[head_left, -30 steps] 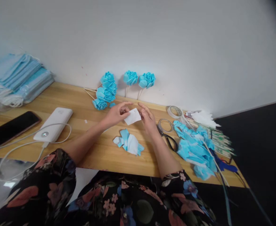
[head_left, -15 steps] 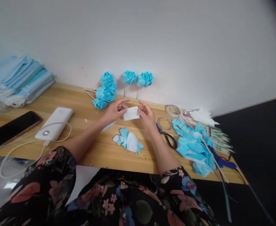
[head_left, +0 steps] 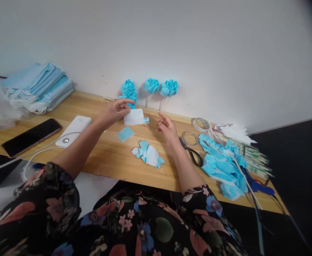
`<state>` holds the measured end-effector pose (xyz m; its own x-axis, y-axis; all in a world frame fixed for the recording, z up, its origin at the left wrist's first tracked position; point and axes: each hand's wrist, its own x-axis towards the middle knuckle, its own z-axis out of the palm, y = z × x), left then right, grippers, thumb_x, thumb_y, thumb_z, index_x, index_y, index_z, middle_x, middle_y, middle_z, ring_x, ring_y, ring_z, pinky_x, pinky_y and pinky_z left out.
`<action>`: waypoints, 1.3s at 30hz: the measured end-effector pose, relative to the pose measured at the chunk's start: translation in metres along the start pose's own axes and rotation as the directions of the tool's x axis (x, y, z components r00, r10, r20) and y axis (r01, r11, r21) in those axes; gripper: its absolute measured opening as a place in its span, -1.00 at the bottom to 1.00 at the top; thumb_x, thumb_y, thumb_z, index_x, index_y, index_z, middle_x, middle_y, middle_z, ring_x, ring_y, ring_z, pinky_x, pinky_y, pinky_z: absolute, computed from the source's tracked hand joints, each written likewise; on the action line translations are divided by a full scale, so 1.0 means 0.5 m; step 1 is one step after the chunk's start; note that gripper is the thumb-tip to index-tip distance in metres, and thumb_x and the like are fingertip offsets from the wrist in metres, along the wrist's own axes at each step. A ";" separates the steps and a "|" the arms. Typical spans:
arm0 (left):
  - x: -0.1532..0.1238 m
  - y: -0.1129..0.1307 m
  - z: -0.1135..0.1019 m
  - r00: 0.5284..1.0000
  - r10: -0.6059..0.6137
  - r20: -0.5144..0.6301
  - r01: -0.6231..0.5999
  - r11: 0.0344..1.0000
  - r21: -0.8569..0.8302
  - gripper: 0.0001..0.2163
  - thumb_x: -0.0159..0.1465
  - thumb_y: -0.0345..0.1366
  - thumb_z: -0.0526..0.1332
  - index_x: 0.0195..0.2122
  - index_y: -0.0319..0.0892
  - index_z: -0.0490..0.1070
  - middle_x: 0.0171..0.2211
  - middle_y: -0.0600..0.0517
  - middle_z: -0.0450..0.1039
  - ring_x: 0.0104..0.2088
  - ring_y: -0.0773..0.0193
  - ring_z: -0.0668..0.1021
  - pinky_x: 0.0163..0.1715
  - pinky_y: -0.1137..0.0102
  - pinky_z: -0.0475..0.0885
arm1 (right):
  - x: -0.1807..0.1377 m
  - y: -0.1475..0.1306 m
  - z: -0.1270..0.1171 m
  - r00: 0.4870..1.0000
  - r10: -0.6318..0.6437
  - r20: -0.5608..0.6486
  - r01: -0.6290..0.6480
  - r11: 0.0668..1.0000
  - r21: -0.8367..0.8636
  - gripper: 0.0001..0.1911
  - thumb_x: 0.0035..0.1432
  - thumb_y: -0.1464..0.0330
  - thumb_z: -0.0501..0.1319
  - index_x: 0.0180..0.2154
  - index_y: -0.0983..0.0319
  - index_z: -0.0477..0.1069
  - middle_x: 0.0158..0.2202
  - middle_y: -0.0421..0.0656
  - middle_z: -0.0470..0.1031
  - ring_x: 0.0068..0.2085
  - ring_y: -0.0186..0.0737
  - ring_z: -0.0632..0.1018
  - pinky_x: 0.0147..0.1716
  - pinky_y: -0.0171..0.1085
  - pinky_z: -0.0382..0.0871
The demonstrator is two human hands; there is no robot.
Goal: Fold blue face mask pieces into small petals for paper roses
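My left hand (head_left: 116,111) pinches a small white fabric piece (head_left: 134,116) and holds it just above the wooden table (head_left: 100,156), close to a cluster of blue fabric roses (head_left: 129,90). My right hand (head_left: 166,128) hovers to the right of the piece, fingers loosely spread and holding nothing. A small blue square (head_left: 125,133) lies flat on the table below the white piece. A crumpled pile of blue and white scraps (head_left: 148,154) rests between my forearms.
Two more blue roses (head_left: 161,87) lean against the wall. A stack of blue face masks (head_left: 38,87), a phone (head_left: 31,132) and a white power bank (head_left: 75,128) lie at left. Scissors (head_left: 192,153), tape rolls (head_left: 200,124) and a heap of blue fabric (head_left: 221,165) lie at right.
My right hand has let go of the white piece. My left hand has carried it leftward toward the roses. A blue square now shows on the table.
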<state>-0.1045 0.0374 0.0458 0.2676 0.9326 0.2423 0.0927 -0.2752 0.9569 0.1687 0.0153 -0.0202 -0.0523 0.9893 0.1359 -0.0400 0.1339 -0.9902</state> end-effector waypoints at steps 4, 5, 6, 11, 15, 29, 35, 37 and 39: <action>-0.044 -0.044 -0.046 0.994 -0.108 0.002 0.105 0.968 0.226 -0.66 0.12 -0.22 0.26 -0.10 -0.22 0.56 -0.50 0.10 0.39 -0.55 0.39 0.36 -0.54 0.48 0.26 | 0.001 -0.001 0.000 1.000 0.001 -0.007 -0.001 0.999 -0.032 -0.44 0.03 0.14 0.34 0.08 0.11 0.43 -0.13 -0.13 0.58 -0.22 -0.23 0.54 -0.35 -0.28 0.49; -0.055 -0.057 -0.052 0.993 -0.117 -0.021 0.118 0.946 0.302 -0.66 0.13 -0.21 0.24 -0.10 -0.22 0.57 -0.52 0.11 0.39 -0.56 0.38 0.35 -0.54 0.48 0.25 | 0.002 -0.003 0.001 1.000 -0.004 -0.019 0.004 1.000 -0.031 -0.43 0.02 0.13 0.34 0.08 0.11 0.43 -0.15 -0.14 0.58 -0.23 -0.23 0.53 -0.35 -0.28 0.48; -0.064 -0.069 -0.057 0.991 -0.125 -0.046 0.133 0.916 0.379 -0.65 0.15 -0.20 0.21 -0.09 -0.22 0.58 -0.53 0.10 0.39 -0.55 0.36 0.36 -0.53 0.47 0.24 | 0.003 -0.008 0.002 0.999 -0.013 -0.029 0.012 0.999 -0.034 -0.43 0.01 0.12 0.34 0.08 0.11 0.43 -0.16 -0.14 0.58 -0.24 -0.24 0.53 -0.37 -0.29 0.48; -0.092 -0.102 -0.063 0.991 -0.078 -0.108 0.133 0.646 0.752 -0.64 0.26 -0.23 0.09 -0.04 -0.20 0.59 -0.30 -0.06 0.59 -0.30 0.14 0.55 -0.25 0.32 0.42 | -0.013 -0.056 0.007 0.995 -0.093 0.043 0.099 0.981 -0.166 -0.50 0.09 0.21 0.26 0.09 0.14 0.44 -0.19 -0.16 0.59 -0.28 -0.27 0.53 -0.36 -0.29 0.45; -0.104 -0.094 -0.052 0.985 0.170 0.038 -0.113 0.456 0.883 -0.66 0.33 -0.32 0.04 -0.07 -0.21 0.59 0.07 -0.21 0.53 0.08 -0.07 0.51 0.09 0.11 0.36 | -0.069 -0.107 -0.005 0.957 -0.141 0.253 0.237 0.884 -0.404 -0.59 0.20 0.31 0.20 0.09 0.15 0.48 -0.21 -0.17 0.60 -0.25 -0.25 0.55 -0.26 -0.25 0.44; -0.175 -0.028 0.134 0.799 0.187 0.572 -0.504 0.727 0.466 -0.77 0.40 -0.26 0.12 -0.22 -0.12 0.59 -0.25 -0.07 0.64 -0.23 0.14 0.60 -0.16 0.29 0.37 | -0.277 -0.057 -0.010 0.837 -0.154 0.524 0.520 0.522 -0.677 -0.61 0.23 0.45 0.19 0.08 0.16 0.51 0.15 0.03 0.53 0.20 0.06 0.49 0.19 0.11 0.39; -0.175 -0.048 0.142 0.770 0.148 0.621 -0.503 0.739 0.448 -0.76 0.41 -0.28 0.10 -0.24 -0.14 0.57 -0.23 -0.08 0.64 -0.21 0.14 0.60 -0.15 0.30 0.38 | -0.234 -0.064 -0.011 1.000 0.013 0.025 -0.002 0.912 -0.409 -0.81 0.19 0.34 0.19 -0.24 0.14 0.59 -0.22 -0.14 0.67 -0.18 -0.12 0.64 -0.11 -0.10 0.53; -0.169 -0.038 0.139 0.807 0.189 0.560 -0.471 0.778 0.417 -0.76 0.41 -0.26 0.10 -0.25 -0.14 0.57 -0.22 -0.09 0.64 -0.19 0.14 0.60 -0.14 0.29 0.40 | -0.211 -0.078 -0.010 0.986 0.139 -0.087 -0.153 0.972 -0.180 -0.83 0.11 0.27 0.26 -0.29 0.16 0.59 -0.30 -0.17 0.64 -0.26 -0.17 0.61 -0.17 -0.16 0.53; -0.157 -0.018 0.138 0.878 0.232 0.419 -0.406 0.825 0.394 -0.79 0.38 -0.24 0.14 -0.24 -0.14 0.57 -0.20 -0.09 0.63 -0.16 0.14 0.60 -0.12 0.30 0.42 | -0.187 -0.090 -0.007 0.966 0.222 -0.129 -0.224 0.975 0.000 -0.81 0.03 0.23 0.31 -0.32 0.17 0.58 -0.37 -0.20 0.60 -0.31 -0.21 0.58 -0.19 -0.19 0.52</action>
<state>-0.0603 -0.0496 0.0070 0.6585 0.6568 0.3673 0.3455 -0.6975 0.6278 0.1790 -0.0833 0.0116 0.0697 0.9932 -0.0932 -0.0274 -0.0915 -0.9954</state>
